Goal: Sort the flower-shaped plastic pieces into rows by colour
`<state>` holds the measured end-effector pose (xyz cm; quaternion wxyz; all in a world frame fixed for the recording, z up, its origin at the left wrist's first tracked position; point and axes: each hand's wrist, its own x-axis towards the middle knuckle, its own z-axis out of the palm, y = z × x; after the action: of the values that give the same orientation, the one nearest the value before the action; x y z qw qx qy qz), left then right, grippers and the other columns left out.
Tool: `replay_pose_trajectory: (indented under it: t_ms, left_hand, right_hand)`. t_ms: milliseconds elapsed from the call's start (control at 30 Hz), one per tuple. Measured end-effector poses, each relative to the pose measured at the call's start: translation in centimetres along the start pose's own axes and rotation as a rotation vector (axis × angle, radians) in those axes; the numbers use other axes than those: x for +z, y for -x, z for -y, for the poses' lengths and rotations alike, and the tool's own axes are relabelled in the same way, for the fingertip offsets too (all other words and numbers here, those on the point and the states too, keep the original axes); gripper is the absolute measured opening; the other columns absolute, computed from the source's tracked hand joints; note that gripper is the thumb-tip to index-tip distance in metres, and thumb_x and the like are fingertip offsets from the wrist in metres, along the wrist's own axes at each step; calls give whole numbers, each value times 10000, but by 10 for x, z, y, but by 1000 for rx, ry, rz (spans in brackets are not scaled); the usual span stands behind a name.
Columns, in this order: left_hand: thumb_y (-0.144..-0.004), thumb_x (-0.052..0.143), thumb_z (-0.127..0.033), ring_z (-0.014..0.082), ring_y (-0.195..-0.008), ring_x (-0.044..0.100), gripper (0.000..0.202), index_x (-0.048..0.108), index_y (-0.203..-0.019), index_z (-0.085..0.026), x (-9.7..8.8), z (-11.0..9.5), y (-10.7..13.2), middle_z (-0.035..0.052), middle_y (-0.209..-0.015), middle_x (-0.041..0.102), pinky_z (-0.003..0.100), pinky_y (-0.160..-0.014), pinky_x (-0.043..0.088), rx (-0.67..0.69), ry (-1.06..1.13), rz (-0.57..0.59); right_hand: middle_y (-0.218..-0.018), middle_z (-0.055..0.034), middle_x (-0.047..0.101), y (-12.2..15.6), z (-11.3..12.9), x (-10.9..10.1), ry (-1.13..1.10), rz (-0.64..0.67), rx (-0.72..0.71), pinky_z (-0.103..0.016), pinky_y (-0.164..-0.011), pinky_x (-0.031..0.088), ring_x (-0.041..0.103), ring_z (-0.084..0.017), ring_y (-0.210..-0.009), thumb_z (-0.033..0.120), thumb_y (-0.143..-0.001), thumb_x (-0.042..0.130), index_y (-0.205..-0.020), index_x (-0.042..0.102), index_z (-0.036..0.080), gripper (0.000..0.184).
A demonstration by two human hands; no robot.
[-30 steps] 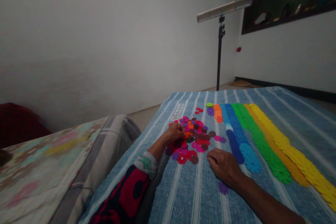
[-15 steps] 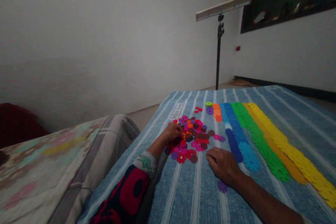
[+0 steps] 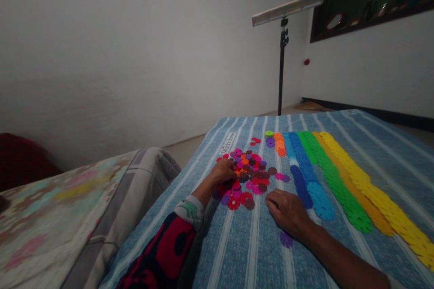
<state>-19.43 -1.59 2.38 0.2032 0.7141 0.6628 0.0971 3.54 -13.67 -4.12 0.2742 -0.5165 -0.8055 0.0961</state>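
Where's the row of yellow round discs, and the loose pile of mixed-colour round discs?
Yellow row (image 3: 379, 198): head view, upper surface around mid-row.
Disc pile (image 3: 253, 172): head view, near its centre.

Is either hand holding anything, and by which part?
Cannot be told: the left hand is at the disc pile, grip unclear; the right hand is curled, showing no piece.

Head-worn view, looking forward and slightly down — both hands (image 3: 288, 212) near, striped cloth (image 3: 235, 239) below, wall (image 3: 152, 54) beyond
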Motion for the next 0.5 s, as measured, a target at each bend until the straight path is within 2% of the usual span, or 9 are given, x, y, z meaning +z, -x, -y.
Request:
replay_pose_trajectory:
  t_ms: [100,267,367,500]
  left_hand:
    - [-530,722,-116,86,-502,429,169,559,-535,-158,3,4,-2,-82,-466,456,218,-514,313,14,141,-10]
    - [-489,727,-142,82,-489,427,275,456,-456,-167,-1,9,-2,-75,-437,447,214,-524,335,-3,387,38]
    - [-502,744,-198,89,-497,448,313,437,-444,-174,-8,8,-4,-66,-430,445,210,-516,329,11,465,11]
    - [-536,748,-248,66,-432,374,298,462,-487,-176,-9,-5,-11,-83,-418,412,207,-460,264,18,485,-12]
  right_hand:
    - [-752,-27,660,0,1,-2,-3,4,0,-261,-658,333,620,-159,-735,168,-888,465,-721,656,186,255]
    - [-743,-24,656,0,1,-1,8,-2,2,-263,-652,327,618,-156,-724,162,-889,472,-718,652,184,250]
    - [-760,-24,667,-1,1,0,13,1,-5,-262,-656,328,619,-152,-731,160,-888,484,-728,656,186,236]
    - [-774,-23,678,-3,3,0,25,10,16,-264,-656,328,624,-150,-736,165,-898,496,-736,663,190,234]
